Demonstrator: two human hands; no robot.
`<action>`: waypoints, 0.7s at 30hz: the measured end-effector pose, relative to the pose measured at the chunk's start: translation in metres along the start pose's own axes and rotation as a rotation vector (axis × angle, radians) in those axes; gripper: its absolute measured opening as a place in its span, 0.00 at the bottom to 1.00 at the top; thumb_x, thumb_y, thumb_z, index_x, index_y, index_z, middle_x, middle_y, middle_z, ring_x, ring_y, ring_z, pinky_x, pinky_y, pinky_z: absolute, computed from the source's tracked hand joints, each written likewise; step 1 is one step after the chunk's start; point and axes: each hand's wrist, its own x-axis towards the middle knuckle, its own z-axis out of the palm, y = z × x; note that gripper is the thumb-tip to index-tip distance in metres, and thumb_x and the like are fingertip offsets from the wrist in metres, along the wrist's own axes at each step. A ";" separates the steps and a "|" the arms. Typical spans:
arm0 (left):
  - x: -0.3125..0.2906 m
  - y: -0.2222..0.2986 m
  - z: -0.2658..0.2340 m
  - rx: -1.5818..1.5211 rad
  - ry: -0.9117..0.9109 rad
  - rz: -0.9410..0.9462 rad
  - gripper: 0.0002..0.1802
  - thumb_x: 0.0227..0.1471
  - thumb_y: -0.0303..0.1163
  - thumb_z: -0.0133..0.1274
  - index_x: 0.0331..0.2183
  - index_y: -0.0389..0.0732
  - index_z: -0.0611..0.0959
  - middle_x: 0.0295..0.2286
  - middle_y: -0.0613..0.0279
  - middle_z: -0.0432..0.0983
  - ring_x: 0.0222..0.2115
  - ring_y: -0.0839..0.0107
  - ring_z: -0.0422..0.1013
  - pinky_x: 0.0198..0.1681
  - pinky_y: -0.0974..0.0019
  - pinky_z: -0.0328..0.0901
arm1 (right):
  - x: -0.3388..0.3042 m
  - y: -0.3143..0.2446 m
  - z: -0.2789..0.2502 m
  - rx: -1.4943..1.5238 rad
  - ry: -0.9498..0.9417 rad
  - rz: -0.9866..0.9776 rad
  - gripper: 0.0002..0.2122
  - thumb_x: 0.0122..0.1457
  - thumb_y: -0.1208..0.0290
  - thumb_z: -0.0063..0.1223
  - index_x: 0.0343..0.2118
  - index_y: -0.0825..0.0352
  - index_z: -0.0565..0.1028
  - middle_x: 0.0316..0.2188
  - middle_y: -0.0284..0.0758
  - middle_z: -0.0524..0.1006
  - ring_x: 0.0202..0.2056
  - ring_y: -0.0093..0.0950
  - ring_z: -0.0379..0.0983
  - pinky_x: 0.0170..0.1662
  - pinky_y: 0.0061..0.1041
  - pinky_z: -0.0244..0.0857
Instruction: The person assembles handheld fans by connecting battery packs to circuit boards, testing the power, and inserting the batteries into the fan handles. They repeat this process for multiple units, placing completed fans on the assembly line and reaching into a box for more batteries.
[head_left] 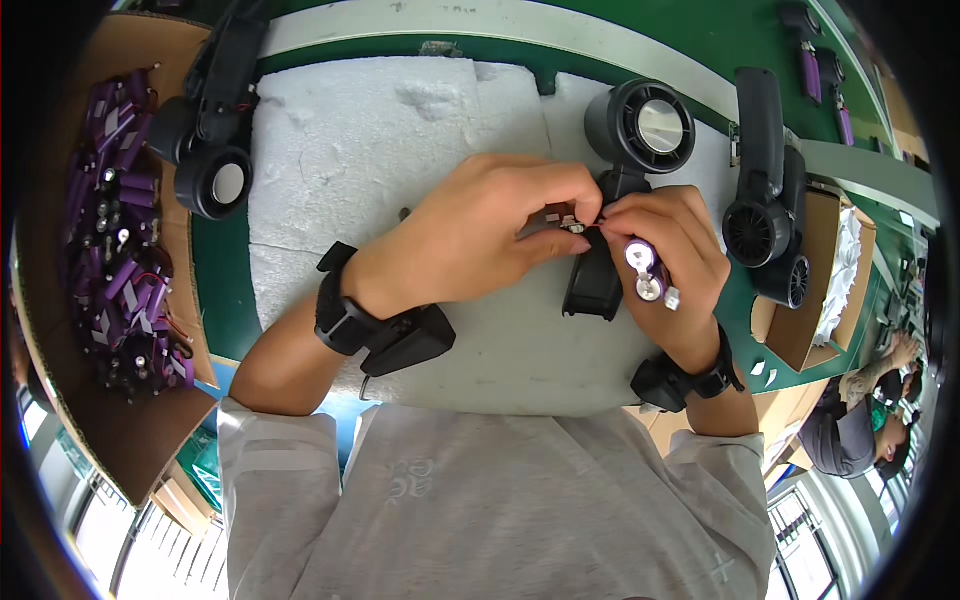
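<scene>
A: Green workbench (pixel 222 290), white foam pad (pixel 350 150) on top, carton (pixel 165 440) of purple batteries (pixel 130 280) off to the left. So what are the hands doing?

B: Left hand (pixel 465 232) has thumb and finger pinched on a tiny part (pixel 573 227), too small to make out. Right hand (pixel 685 245) is curled round a purple battery pack (pixel 645 268).

A: And the black fan (pixel 624 184)?

B: Lying on the pad, round head pointing away from the person, handle right by both hands.

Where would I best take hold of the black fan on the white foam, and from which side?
Probably by its round head, from the far side: it is wider than the neck and looks unobstructed there, whereas the left hand and right hand crowd the handle.
</scene>
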 end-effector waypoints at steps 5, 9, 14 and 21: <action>-0.004 -0.007 0.005 0.028 0.046 0.023 0.14 0.43 0.23 0.65 0.33 0.40 0.78 0.26 0.63 0.75 0.24 0.70 0.71 0.25 0.70 0.64 | 0.000 -0.001 -0.001 0.019 -0.011 0.055 0.15 0.34 0.85 0.63 0.29 0.66 0.77 0.27 0.32 0.79 0.29 0.33 0.69 0.31 0.27 0.65; -0.003 -0.011 0.008 -0.048 0.085 0.022 0.15 0.42 0.23 0.65 0.35 0.41 0.79 0.28 0.62 0.76 0.25 0.68 0.72 0.26 0.69 0.65 | 0.002 -0.002 -0.002 0.009 -0.058 0.034 0.16 0.32 0.84 0.64 0.29 0.64 0.77 0.27 0.31 0.79 0.28 0.32 0.68 0.30 0.25 0.64; -0.004 -0.008 0.007 -0.059 0.102 0.035 0.15 0.42 0.19 0.62 0.36 0.41 0.80 0.30 0.61 0.77 0.26 0.66 0.74 0.27 0.69 0.66 | 0.002 -0.006 -0.002 -0.008 -0.088 0.077 0.16 0.31 0.83 0.65 0.28 0.63 0.77 0.26 0.30 0.78 0.28 0.31 0.67 0.30 0.24 0.63; -0.004 -0.007 0.004 -0.002 0.083 0.079 0.16 0.38 0.14 0.59 0.33 0.41 0.82 0.29 0.61 0.77 0.27 0.66 0.74 0.28 0.69 0.67 | 0.001 -0.008 -0.005 -0.036 -0.123 0.096 0.17 0.30 0.83 0.65 0.28 0.62 0.77 0.24 0.28 0.76 0.28 0.31 0.66 0.30 0.25 0.63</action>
